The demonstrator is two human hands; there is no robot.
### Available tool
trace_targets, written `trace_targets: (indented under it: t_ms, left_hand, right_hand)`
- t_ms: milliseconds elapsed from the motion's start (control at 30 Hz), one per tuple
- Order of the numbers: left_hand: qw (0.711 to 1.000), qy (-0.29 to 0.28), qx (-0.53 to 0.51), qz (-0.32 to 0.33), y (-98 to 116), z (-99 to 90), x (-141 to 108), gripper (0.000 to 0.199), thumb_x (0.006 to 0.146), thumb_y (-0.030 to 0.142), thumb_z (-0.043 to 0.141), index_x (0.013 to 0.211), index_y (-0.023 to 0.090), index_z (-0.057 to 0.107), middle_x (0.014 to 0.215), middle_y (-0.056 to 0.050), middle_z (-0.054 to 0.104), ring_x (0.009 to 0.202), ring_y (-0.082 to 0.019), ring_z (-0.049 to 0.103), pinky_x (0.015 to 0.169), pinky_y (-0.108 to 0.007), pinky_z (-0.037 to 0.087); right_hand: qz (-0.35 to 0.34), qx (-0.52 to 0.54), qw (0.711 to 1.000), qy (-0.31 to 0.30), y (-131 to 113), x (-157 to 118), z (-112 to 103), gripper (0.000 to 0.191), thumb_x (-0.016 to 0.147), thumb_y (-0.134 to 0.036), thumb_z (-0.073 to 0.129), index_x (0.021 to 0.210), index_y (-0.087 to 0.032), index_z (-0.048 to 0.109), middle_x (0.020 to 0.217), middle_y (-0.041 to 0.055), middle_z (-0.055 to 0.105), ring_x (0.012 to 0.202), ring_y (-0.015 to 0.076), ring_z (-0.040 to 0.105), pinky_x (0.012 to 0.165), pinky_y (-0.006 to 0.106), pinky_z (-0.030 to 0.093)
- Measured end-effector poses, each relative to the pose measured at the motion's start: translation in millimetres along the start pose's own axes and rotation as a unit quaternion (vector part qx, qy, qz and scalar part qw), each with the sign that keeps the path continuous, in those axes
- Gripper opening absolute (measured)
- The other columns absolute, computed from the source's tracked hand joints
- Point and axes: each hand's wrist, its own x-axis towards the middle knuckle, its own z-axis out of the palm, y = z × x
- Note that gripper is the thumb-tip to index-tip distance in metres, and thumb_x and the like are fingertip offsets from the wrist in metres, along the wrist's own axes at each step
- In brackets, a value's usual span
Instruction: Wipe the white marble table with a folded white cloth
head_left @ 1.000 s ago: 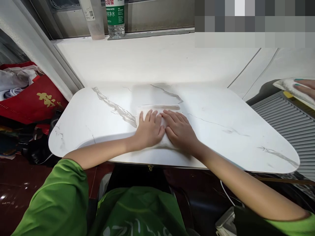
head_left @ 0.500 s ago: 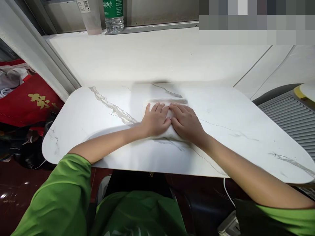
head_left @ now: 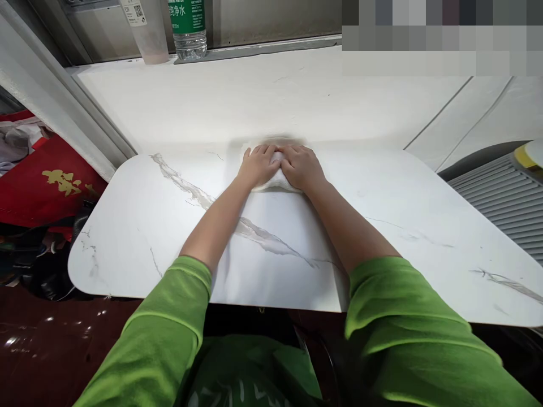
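Observation:
A folded white cloth (head_left: 278, 182) lies against the far middle of the white marble-patterned table (head_left: 271, 277), close to the wall. My left hand (head_left: 258, 167) presses down on its left half, fingers pointing away from me and bent over the cloth. On the right half rests my right hand (head_left: 302, 167), closed over it in the same way. The thumbs are near each other, with a bit of cloth showing between them. Both hands cover most of the cloth, and its far edge is largely hidden.
On the ledge above the table stand a frosted plastic cup (head_left: 146, 34) and a green-labelled water bottle (head_left: 189, 31). A red bag (head_left: 51, 181) is off the left end. To the right is a grey ribbed object (head_left: 500, 192). A white wall (head_left: 254, 102) borders the back edge.
Both hands have slid the cloth away from me, from the table's middle to near the wall. My arms are stretched further forward, with the sleeves now over the table's front edge.

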Motion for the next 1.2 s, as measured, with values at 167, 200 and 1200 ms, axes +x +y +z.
trace_targets:
  t_ms: [167,200,1200]
  left_hand:
    - [1.000,0.004,0.000,-0.015,2.3,-0.5,-4.4,0.041,0.099,0.025,0.035,0.138,0.020,0.049,0.149,-0.008,0.050,0.142,-0.021,0.039,0.123,-0.044,0.019]
    - [1.000,0.003,0.001,-0.016,2.4,-0.5,-5.9,0.041,0.099,0.025,0.035,0.137,0.020,0.049,0.150,-0.008,0.049,0.143,-0.021,0.038,0.123,-0.044,0.018]
    - [0.993,-0.011,0.082,0.088,105.4,7.0,-171.4,0.051,0.097,0.033,0.037,0.134,0.003,0.053,0.150,-0.024,0.048,0.144,-0.034,0.039,0.123,-0.052,0.023]
  right_hand:
    - [0.014,0.010,1.000,0.007,0.4,-1.9,0.0,0.045,0.087,-0.021,0.036,0.123,-0.021,0.063,0.128,0.0113,0.067,0.123,0.0329,0.055,0.110,0.055,0.037]
    - [0.015,0.008,1.000,0.005,-0.6,-3.2,-0.9,0.045,0.087,-0.021,0.036,0.123,-0.021,0.063,0.129,0.0113,0.067,0.124,0.0326,0.055,0.110,0.054,0.036]
    - [-0.132,-0.007,0.991,-0.005,-44.1,-188.3,-89.6,0.048,0.088,-0.019,0.036,0.132,-0.021,0.054,0.129,0.0155,0.064,0.124,0.0326,0.057,0.104,0.054,0.045]
